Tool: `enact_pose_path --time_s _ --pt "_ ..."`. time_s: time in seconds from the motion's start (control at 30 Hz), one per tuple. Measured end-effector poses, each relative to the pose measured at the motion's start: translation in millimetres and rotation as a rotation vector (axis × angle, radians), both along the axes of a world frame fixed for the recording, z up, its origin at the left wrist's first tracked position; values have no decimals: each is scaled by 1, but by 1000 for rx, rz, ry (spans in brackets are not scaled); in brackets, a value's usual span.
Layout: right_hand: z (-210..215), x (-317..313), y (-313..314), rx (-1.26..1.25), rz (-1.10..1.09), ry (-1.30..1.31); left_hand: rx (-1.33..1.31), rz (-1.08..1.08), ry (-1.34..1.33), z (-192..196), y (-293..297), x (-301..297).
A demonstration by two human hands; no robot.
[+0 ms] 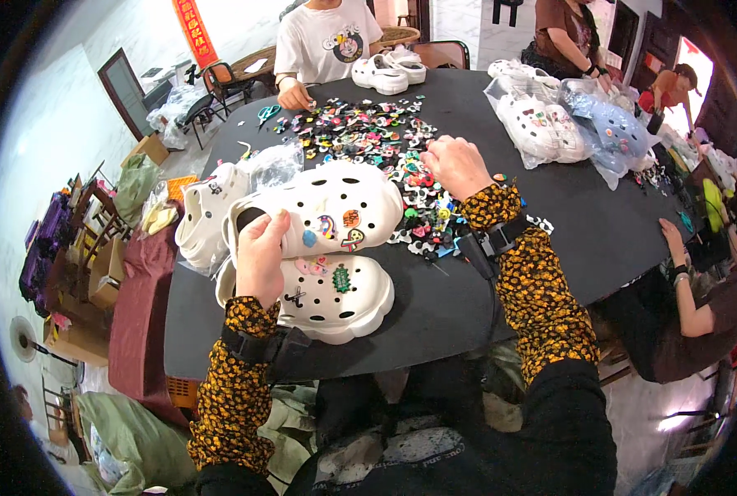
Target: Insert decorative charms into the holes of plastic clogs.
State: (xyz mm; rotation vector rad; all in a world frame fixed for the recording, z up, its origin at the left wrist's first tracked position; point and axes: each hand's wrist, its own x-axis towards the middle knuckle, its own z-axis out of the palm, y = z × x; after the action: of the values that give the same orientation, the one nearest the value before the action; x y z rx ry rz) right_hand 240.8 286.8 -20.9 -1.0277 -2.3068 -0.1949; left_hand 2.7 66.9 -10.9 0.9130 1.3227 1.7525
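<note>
My left hand is closed around the heel end of a white clog, thumb on top. Several colourful shoe charms sit in that clog's holes. Just nearer to me lies a second white clog, also bearing charms, among them a green one and a pink one. Over the right side of a wide pile of small loose charms is my right hand, its fingers curled together. Whatever the fingertips hold, if anything, is hidden.
Another white clog in plastic stands at the left. Scissors lie near the far edge. Bagged clogs rest at the right. Across the black table, a co-worker's hand touches the pile; another person's hand rests at the right edge.
</note>
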Motion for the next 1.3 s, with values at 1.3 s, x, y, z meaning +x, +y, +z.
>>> enact_pose_path --time_s 1.3 --pt "4 -71 -115 195 638 -74 -299 72 262 12 18 -23"
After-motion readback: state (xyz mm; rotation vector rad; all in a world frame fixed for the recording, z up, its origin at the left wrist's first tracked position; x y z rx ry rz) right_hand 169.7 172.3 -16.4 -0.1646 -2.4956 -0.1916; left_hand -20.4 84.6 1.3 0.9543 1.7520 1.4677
